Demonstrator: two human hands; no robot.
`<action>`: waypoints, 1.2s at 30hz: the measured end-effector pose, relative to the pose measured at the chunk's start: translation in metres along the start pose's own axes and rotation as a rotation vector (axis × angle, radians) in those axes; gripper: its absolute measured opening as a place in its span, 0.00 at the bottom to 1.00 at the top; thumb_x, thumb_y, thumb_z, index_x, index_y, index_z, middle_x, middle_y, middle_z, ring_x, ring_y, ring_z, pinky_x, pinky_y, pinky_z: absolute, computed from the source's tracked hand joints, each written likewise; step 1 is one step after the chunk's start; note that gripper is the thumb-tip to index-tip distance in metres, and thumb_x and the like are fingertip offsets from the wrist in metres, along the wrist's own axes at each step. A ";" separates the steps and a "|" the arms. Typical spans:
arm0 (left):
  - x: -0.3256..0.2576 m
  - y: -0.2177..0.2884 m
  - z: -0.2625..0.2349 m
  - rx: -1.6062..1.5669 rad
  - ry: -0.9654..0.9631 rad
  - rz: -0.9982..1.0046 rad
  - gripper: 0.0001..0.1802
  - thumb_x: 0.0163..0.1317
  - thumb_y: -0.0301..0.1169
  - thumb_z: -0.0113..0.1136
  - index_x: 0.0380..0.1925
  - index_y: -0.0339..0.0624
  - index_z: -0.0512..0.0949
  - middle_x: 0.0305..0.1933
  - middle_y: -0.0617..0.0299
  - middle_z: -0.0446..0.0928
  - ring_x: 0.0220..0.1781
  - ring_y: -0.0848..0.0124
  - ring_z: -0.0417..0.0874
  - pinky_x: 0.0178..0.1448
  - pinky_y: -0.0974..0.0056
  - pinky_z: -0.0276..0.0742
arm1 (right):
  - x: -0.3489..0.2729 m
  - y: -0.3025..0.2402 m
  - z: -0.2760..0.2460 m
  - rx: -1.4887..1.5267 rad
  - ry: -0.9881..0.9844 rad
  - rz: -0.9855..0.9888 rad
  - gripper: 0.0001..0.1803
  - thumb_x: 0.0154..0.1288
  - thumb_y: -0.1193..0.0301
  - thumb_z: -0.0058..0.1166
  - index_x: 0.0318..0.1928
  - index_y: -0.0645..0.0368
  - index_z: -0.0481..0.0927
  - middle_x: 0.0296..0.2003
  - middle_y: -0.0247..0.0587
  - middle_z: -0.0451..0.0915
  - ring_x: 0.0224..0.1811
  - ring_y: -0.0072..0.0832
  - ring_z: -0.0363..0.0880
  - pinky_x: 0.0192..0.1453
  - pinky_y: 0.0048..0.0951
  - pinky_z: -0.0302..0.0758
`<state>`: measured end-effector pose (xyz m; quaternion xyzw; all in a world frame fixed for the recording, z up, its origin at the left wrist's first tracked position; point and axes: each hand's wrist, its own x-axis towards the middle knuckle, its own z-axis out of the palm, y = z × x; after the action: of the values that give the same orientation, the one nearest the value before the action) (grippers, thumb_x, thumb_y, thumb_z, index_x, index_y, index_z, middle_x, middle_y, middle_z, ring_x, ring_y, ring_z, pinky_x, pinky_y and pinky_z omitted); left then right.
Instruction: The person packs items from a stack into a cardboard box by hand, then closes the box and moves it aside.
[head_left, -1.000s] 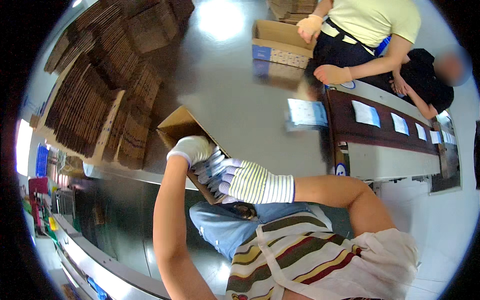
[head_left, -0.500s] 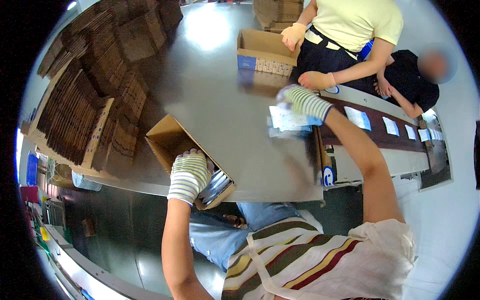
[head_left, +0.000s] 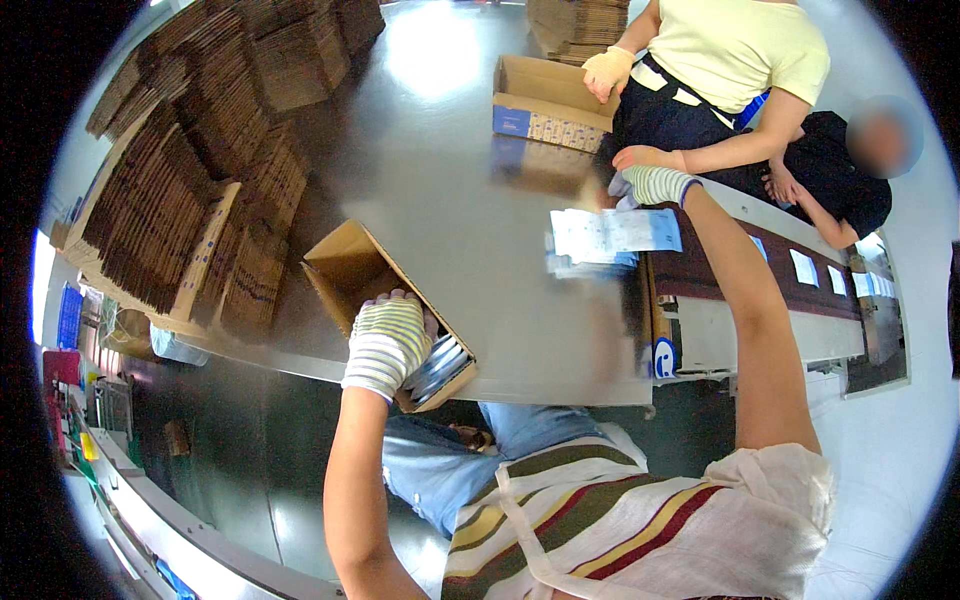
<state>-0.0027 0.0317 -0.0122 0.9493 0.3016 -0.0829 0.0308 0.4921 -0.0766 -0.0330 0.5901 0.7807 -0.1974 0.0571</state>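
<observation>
My left hand (head_left: 388, 343), in a striped knit glove, reaches into an open cardboard box (head_left: 350, 255) tilted near the table's front edge. Its fingers lie extended against flat bluish packets (head_left: 440, 368) standing in the near end; some fingertips are hidden. My right hand (head_left: 650, 187), gloved alike, is just above a loose pile of white and light-blue packets (head_left: 612, 235) where the belt meets the table. Its fingers point left and down, apart, with nothing seen in them; whether they touch the top packet I cannot tell.
Several packets lie in a row on the dark red conveyor belt (head_left: 775, 275) to the right. Tall stacks of folded cardboard (head_left: 150, 220) fill the left side. Across the metal table (head_left: 430, 170), a co-worker in a yellow shirt (head_left: 735, 50) is beside another open box (head_left: 555, 130). Another person sits farther right.
The whole view has shifted slightly right. My right hand has moved right across the packet pile, uncovering more of the top packets. My left hand stays in the box.
</observation>
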 end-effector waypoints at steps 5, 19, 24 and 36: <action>0.000 -0.003 -0.001 -0.026 0.017 0.005 0.21 0.60 0.41 0.46 0.39 0.35 0.78 0.47 0.47 0.77 0.51 0.54 0.76 0.57 0.53 0.70 | 0.027 0.010 0.048 0.033 -0.159 0.339 0.20 0.58 0.63 0.56 0.47 0.62 0.77 0.35 0.43 0.81 0.37 0.30 0.79 0.45 0.31 0.74; -0.004 -0.005 0.005 -0.017 0.039 0.007 0.22 0.59 0.42 0.48 0.41 0.33 0.77 0.45 0.43 0.76 0.49 0.51 0.77 0.55 0.53 0.72 | 0.022 -0.244 0.099 1.812 0.175 0.287 0.33 0.58 0.54 0.53 0.57 0.65 0.67 0.49 0.56 0.75 0.51 0.50 0.75 0.62 0.50 0.68; -0.004 -0.005 0.004 -0.057 0.033 -0.007 0.22 0.58 0.42 0.48 0.40 0.33 0.77 0.46 0.43 0.76 0.50 0.51 0.77 0.55 0.53 0.72 | 0.016 -0.248 0.158 2.397 0.435 -0.217 0.25 0.74 0.63 0.29 0.64 0.64 0.61 0.59 0.53 0.68 0.60 0.44 0.70 0.66 0.49 0.67; -0.006 -0.002 -0.007 -0.012 -0.055 -0.011 0.23 0.60 0.43 0.47 0.46 0.35 0.75 0.50 0.45 0.75 0.54 0.53 0.76 0.59 0.54 0.69 | 0.002 -0.250 0.116 1.221 0.495 0.086 0.23 0.70 0.63 0.38 0.62 0.55 0.65 0.59 0.46 0.69 0.62 0.39 0.67 0.66 0.43 0.65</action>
<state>-0.0078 0.0306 -0.0040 0.9448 0.3065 -0.1075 0.0441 0.2394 -0.1750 -0.0792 0.5752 0.4942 -0.4607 -0.4611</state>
